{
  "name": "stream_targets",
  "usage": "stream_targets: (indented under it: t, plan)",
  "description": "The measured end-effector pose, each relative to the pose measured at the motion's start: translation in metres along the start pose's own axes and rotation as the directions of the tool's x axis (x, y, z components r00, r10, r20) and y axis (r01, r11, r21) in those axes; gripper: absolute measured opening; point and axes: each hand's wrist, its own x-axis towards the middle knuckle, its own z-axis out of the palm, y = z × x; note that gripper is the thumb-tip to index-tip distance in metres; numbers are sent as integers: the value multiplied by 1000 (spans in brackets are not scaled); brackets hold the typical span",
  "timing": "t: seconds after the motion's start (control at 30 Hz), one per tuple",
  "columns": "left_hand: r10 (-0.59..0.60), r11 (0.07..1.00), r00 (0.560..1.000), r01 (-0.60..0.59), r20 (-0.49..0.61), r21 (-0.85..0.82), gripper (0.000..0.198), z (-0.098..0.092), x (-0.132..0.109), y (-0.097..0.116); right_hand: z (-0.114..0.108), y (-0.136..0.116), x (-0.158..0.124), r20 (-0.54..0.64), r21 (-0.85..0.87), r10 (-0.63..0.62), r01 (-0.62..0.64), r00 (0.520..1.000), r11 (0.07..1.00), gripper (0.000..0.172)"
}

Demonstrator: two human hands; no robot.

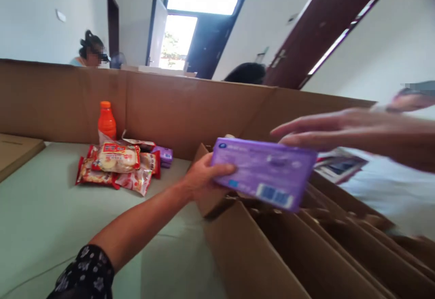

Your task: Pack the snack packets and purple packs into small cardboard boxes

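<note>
My left hand (207, 176) grips the left end of a purple tissue pack (261, 167), thumb across its printed face. A barcode shows near the pack's lower right corner. The pack is held above open cardboard compartments (258, 244). My right hand (326, 129), blurred by motion, reaches in from the right with its fingers stretched out. Its fingertips overlap the pack's upper right edge in view; whether they touch it I cannot tell.
Red-and-clear snack packets (115, 158) lie heaped on the pale green table (163, 253). Behind them stand an orange bottle (107, 121) and smaller purple packs (163, 155). A cardboard wall (190, 108) runs along the back. Other people (91, 50) are beyond it.
</note>
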Motion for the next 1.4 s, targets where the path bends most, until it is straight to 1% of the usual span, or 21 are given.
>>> stream_targets:
  t: [0.03, 0.1, 0.2, 0.3, 0.4, 0.43, 0.47, 0.53, 0.6, 0.67, 0.77, 0.83, 0.93, 1.03, 1.1, 1.17, 1.2, 1.27, 1.3, 1.37, 1.4]
  plan:
    - [10, 1000, 999, -10, -48, -5, 62, -17, -19, 3, 23, -6, -1, 126, -15, -5, 7, 992, 1000, 35]
    - [23, 1000, 987, -25, -159, -6, 68, -50, -58, 7, 77, -22, -3, 366, -17, 2, 4, 931, 1000, 51]
    - [25, 1000, 935, -25, -354, 5, 70, -93, -118, 7, 165, -49, -9, 604, 50, -58, 34, 795, 998, 74]
    - [23, 999, 841, -3, -541, 37, 67, -124, -178, 7, 245, -77, -12, 700, 61, -142, 139, 700, 988, 80]
    - [43, 994, 714, 43, -699, 105, 67, -151, -233, 13, 311, -105, -7, 737, 161, -261, 213, 624, 964, 74]
    - [65, 988, 662, 59, -747, 139, 70, -159, -250, 16, 330, -112, -4, 730, 182, -287, 229, 620, 956, 69]
    - [95, 981, 602, 79, -793, 177, 74, -168, -266, 19, 348, -119, -1, 709, 185, -298, 239, 639, 953, 62]
    - [164, 959, 471, 132, -867, 253, 82, -182, -294, 26, 381, -125, 3, 634, 159, -275, 226, 723, 961, 47]
    - [211, 933, 376, 196, -902, 300, 87, -191, -315, 31, 406, -123, 2, 537, 135, -224, 180, 813, 974, 39]
    - [227, 909, 368, 253, -902, 332, 85, -195, -328, 33, 424, -115, -4, 451, 140, -166, 114, 877, 983, 42]
    - [226, 868, 443, 312, -868, 385, 84, -196, -330, 28, 442, -105, -24, 382, 196, -66, -11, 922, 981, 49]
    - [220, 857, 488, 317, -845, 406, 87, -196, -322, 23, 448, -102, -41, 340, 255, -17, -75, 940, 964, 48]
    - [251, 866, 512, 260, -821, 428, 92, -198, -306, 15, 446, -99, -71, 236, 343, -2, -82, 972, 936, 39]
    - [298, 863, 522, 211, -799, 460, 95, -202, -298, 13, 419, -92, -106, 110, 382, -41, -4, 993, 924, 34]
    - [298, 860, 525, 214, -797, 462, 96, -205, -297, 14, 384, -84, -133, -19, 300, -101, 102, 995, 948, 37]
    - [291, 853, 521, 238, -802, 464, 97, -204, -300, 14, 335, -71, -158, -205, 6, -219, 225, 954, 974, 35]
    - [291, 846, 516, 255, -806, 469, 96, -201, -302, 14, 308, -61, -168, -296, -165, -249, 208, 922, 964, 34]
    - [284, 828, 520, 290, -805, 479, 93, -193, -304, 11, 255, -37, -184, -422, -431, -222, 21, 879, 902, 40]
    - [270, 817, 539, 310, -798, 486, 92, -188, -304, 8, 232, -22, -190, -447, -527, -156, -119, 881, 842, 44]
    - [236, 791, 603, 336, -762, 511, 87, -177, -303, 0, 197, 9, -200, -408, -642, 42, -320, 912, 697, 41]
    - [221, 780, 637, 340, -739, 526, 84, -172, -303, -5, 186, 23, -204, -358, -661, 156, -368, 921, 654, 35]
